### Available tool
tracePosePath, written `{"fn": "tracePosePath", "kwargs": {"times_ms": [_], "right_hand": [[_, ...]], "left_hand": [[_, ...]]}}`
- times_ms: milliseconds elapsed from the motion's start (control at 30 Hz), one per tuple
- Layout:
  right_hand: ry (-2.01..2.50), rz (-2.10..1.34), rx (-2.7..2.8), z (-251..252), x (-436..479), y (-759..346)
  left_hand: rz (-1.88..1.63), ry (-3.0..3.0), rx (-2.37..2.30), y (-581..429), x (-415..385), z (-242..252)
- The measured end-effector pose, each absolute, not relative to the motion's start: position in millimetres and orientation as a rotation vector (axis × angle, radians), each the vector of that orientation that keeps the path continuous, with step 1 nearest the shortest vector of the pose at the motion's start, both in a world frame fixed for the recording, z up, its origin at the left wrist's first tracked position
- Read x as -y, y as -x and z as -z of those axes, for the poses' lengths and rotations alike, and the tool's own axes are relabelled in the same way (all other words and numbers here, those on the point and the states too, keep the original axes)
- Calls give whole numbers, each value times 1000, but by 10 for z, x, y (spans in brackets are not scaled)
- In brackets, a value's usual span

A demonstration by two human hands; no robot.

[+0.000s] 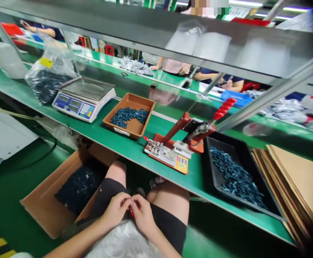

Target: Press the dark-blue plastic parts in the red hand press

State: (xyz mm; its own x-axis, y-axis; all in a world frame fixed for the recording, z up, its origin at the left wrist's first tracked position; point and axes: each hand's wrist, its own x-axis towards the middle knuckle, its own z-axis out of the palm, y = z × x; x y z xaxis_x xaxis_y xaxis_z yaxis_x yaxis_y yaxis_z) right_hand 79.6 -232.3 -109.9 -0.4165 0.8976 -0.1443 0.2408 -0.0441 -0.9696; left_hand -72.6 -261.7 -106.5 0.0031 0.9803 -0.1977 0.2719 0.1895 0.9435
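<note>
Both hands meet above my lap, with the fingertips touching. My left hand [118, 209] is closed in a pinch, and my right hand [142, 212] is closed against it. A bit of red [132, 214] shows between them, too small to name; my fingers hide whatever else is there. Beyond my knees, on the green bench [102, 139], stands a hand press [172, 143] with a red lever handle [224, 108]. Left of the press is a brown tray [134, 129] of small dark blue parts. To its right lies a black tray [226, 143] with more such parts.
A weighing scale [85, 100] and a plastic bag of dark parts [48, 82] stand on the bench's left. Flat cardboard [298, 172] is stacked at right. An open carton [46, 208] sits beside my left leg. A shelf [113, 25] crosses above; other people work opposite.
</note>
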Motion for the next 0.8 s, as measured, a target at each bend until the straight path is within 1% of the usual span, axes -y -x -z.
{"fn": "tracePosePath", "kwargs": {"times_ms": [100, 200, 300, 400, 500, 633, 800], "right_hand": [[1204, -1489, 1738, 1052, 2274, -680], [1172, -1375, 1853, 1014, 2264, -637], [1166, -1220, 2027, 1099, 2302, -624], [1248, -1269, 2117, 1281, 2363, -626], [1370, -1378, 2110, 1429, 2412, -621], [1398, -1391, 2136, 1512, 2429, -611], [1376, -1411, 2151, 1641, 2453, -635]], "left_hand": [[-864, -1357, -1513, 854, 2601, 1035], [-904, -1451, -1606, 1145, 2625, 1022], [-1017, -1367, -1869, 1658, 2664, 1151], [-1026, -1216, -2134, 2189, 2693, 1376], [-926, -1232, -2178, 2476, 2753, 1528], [-803, -1354, -2188, 2589, 2784, 1597], [-357, -1289, -2265, 2800, 2557, 1709]]}}
